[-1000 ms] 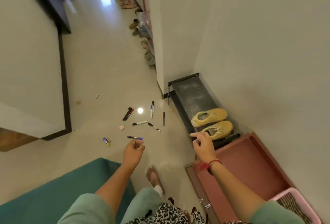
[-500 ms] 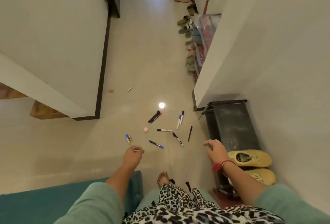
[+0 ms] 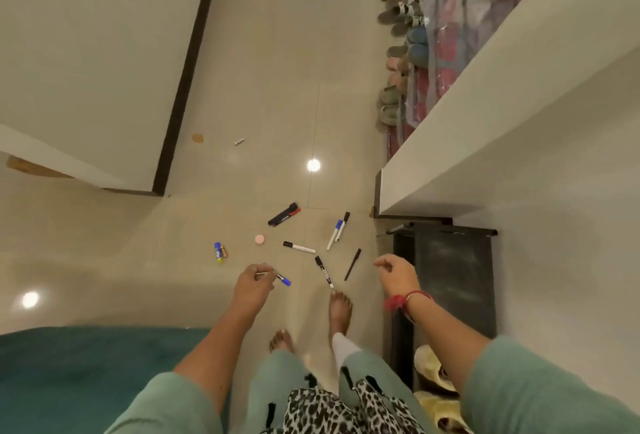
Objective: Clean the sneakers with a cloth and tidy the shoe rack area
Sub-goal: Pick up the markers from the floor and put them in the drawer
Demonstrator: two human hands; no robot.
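One shoe rack at my right; two yellow sneakers at its near end, not wiped yet I'd judge, no cloth seen; right hand loosely curled, empty; left hand pinches blue marker; most pens lie on floor, tidying barely begun

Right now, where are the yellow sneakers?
Head view, bottom right: the sneakers sit side by side on the near end of the black shoe rack by the wall, partly hidden under the right arm.
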